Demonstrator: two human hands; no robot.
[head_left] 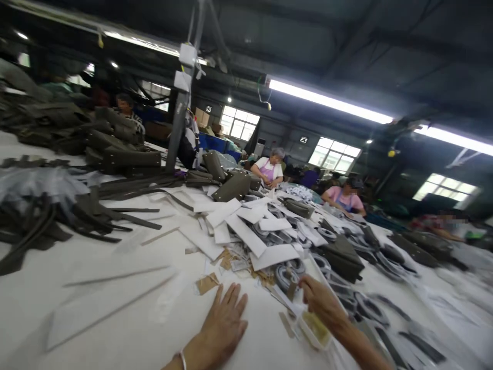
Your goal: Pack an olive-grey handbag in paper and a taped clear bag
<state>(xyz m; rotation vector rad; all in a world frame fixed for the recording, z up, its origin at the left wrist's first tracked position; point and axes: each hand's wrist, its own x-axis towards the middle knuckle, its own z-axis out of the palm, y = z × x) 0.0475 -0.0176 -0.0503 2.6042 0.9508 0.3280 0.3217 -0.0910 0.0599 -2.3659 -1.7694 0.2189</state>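
My left hand [223, 324] lies flat on the white table [115, 318], fingers stretched out and together, holding nothing. My right hand [319, 300] rests a little to the right, fingers curled over a thin white strip [296, 308] at the edge of a heap of white paper pieces [250, 231]. A small clear tray with yellowish contents [316, 329] sits just under my right wrist. Brown tape scraps [208, 282] lie ahead of my left hand.
Dark olive bags [342, 257] and rolled grey straps [287, 275] crowd the table's right side. Dark strap piles [46, 221] and stacked bags [115, 149] fill the left. A metal pole [179, 118] stands mid-table. Several other people sit working at the far side.
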